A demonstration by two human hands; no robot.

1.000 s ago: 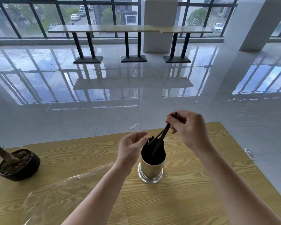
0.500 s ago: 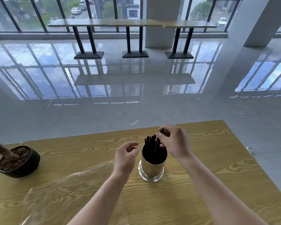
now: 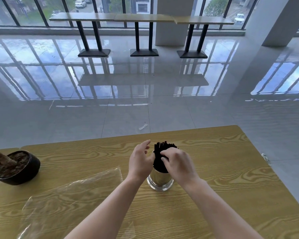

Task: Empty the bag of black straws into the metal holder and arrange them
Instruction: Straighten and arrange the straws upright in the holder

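A shiny metal holder stands upright in the middle of the wooden table. Black straws stick up out of it in a bunch. My right hand lies over the near right side of the bunch, fingers curled onto the straws. My left hand is at the left of the bunch, fingers apart, its thumb side touching the straws. The clear plastic bag lies flat and empty on the table to the left.
A dark bowl-shaped pot with soil and a stub sits near the table's left edge. The table's far edge runs just beyond the holder. Beyond it lie a glossy tiled floor, high tables by the windows and a scrap of wrapper.
My right hand has come down from holding a few straws above the holder to resting on the bunch. My left hand has closed in against the straws' left side.
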